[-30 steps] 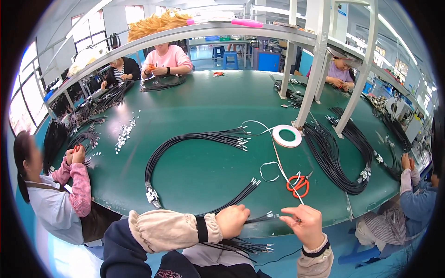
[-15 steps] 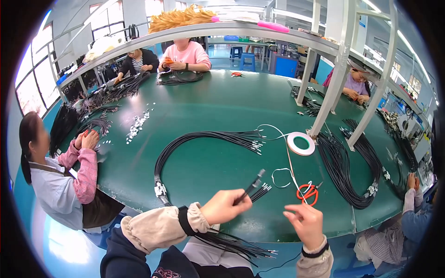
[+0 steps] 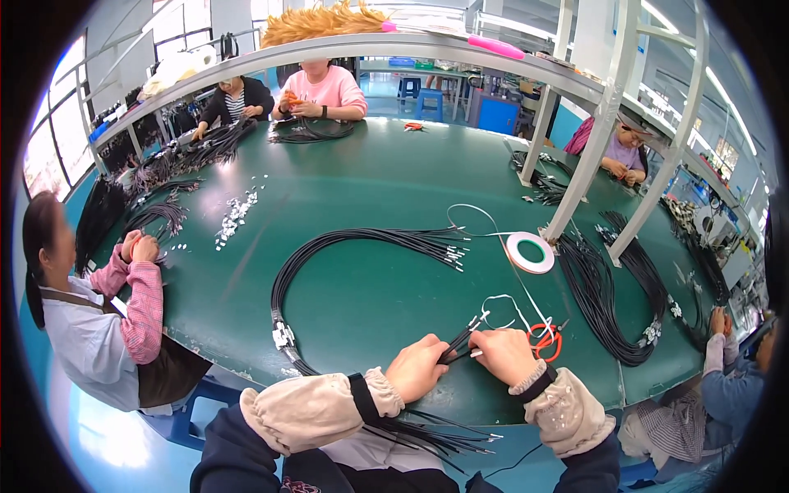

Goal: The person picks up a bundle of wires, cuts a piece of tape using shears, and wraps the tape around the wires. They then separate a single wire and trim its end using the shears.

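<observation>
Gripping a bundle of black cables [image 3: 457, 343] near its metal-tipped ends, the left hand [image 3: 417, 367] is closed around the strands just short of the orange-handled scissors [image 3: 546, 339] on the green table [image 3: 362, 181]. The right hand [image 3: 503, 355] sits just beside it, between the left hand and the scissors, fingers curled in on the same bundle — thumb and fingertips pinch the cable ends, though exactly which strand they hold is too small to tell. The bundle itself slopes up from the hands toward the scissors' far side, and its loose tail hangs off the table edge below the forearms, which wear pale sleeve covers.

A thin white cord [image 3: 501, 302] loops just beyond the scissors and runs up to a roll of white tape [image 3: 530, 252] lying flat, farther from the scissors on the same side. Left of the scissors, a long black cable harness [image 3: 329, 246] curves in a wide arc across the table, its connector ends near the tape roll. Right of the scissors another heap of black cables [image 3: 612, 304] lies by the slanted frame posts.

Other people sit around the table — one in a pink checked sleeve [image 3: 144, 300] far left of the scissors, hands together at the table edge.
</observation>
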